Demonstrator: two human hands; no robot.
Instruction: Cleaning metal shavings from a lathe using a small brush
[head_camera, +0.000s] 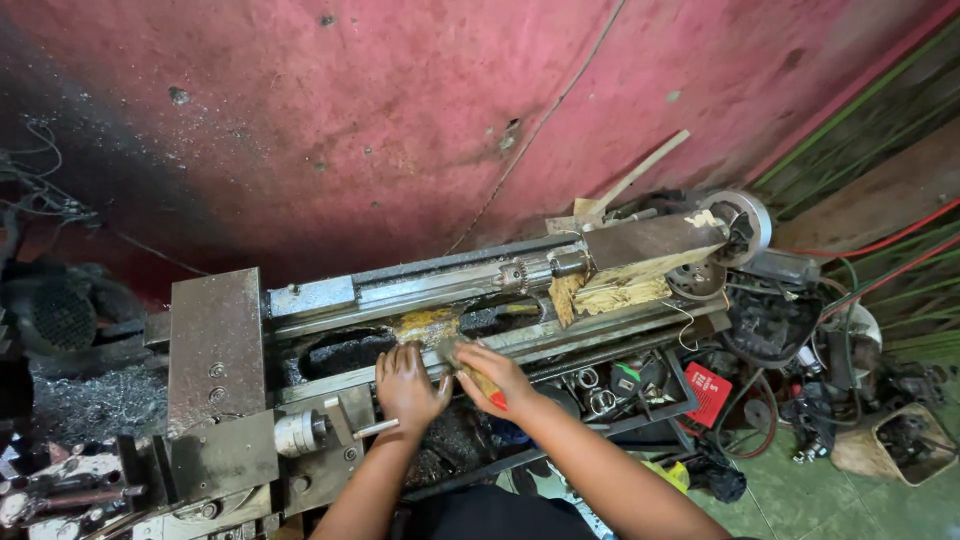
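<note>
Left hand (407, 385): lies flat, palm down, fingers spread, on the front rail of the lathe bed (420, 300). It grips nothing; fingertips reach toward a yellowish greasy patch (428, 323) on the bed.

Right hand (492, 377): closed around a brush (470, 372) with a wooden handle and a red end that shows below the thumb. The brush head sits at the edge of the bed, just right of the left hand's fingers and touching the rail beside the yellowish patch. The two hands are just beside each other, thumbs nearly meeting.

Behind the hands: open gaps in the bed hold dark metal swarf. Further right along the bed, a drill chuck (515, 274) points left from the tailstock (655, 243), which has a handwheel (745, 225) at its far right end. Torn cardboard (610, 293) lies under the tailstock.

Left of the hands: a grey steel carriage plate (215, 345) and a short cylindrical handle (300, 432).

Below right: a tray (620, 390) with rings and small parts, and a red packet (708, 393). The wall (400, 110) behind is pink-red and soot-stained.
</note>
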